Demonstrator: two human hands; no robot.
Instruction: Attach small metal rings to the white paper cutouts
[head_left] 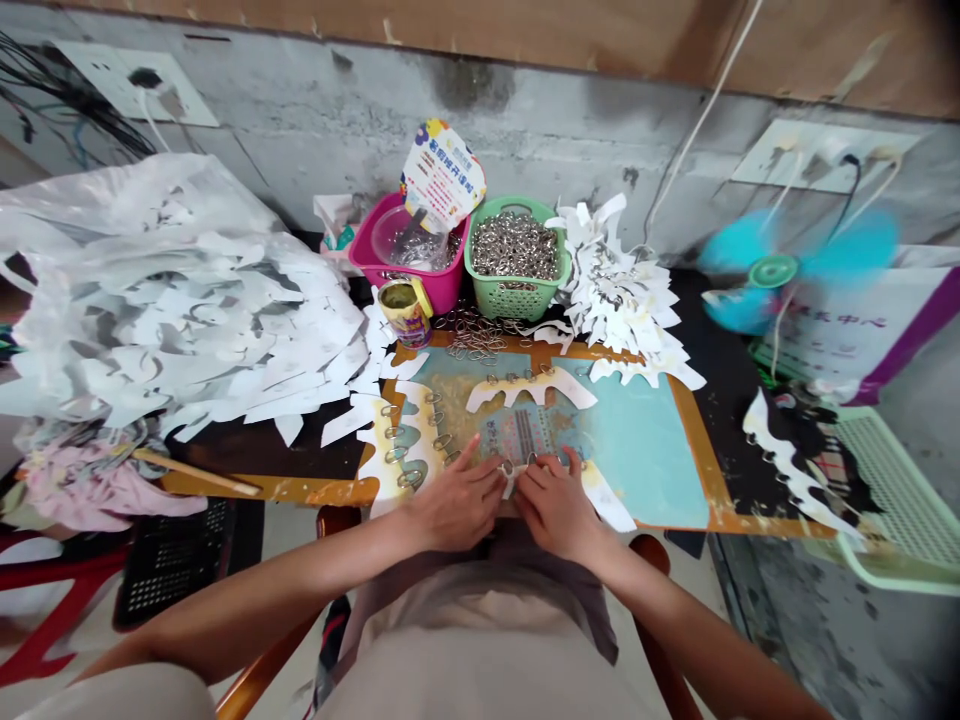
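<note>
My left hand [461, 500] and my right hand [553, 498] are close together at the table's front edge. Between them lies a white cut piece [606, 500] with metal rings near the fingertips. The fingers of both hands are bent and pressed onto this piece, though the left thumb side stands apart. To the left, two white pieces [421, 425] carry rings along their scalloped edges. Just beyond my hands, another ringed piece [559, 383] rests on the blue-green sheet [652, 450].
A large heap of white pieces [247, 320] fills the left. A pink basket [442, 285], a green basket of metal parts [517, 300] and a tin [407, 318] stand at the back. A blue fan [772, 270] and pale green tray [900, 500] are right.
</note>
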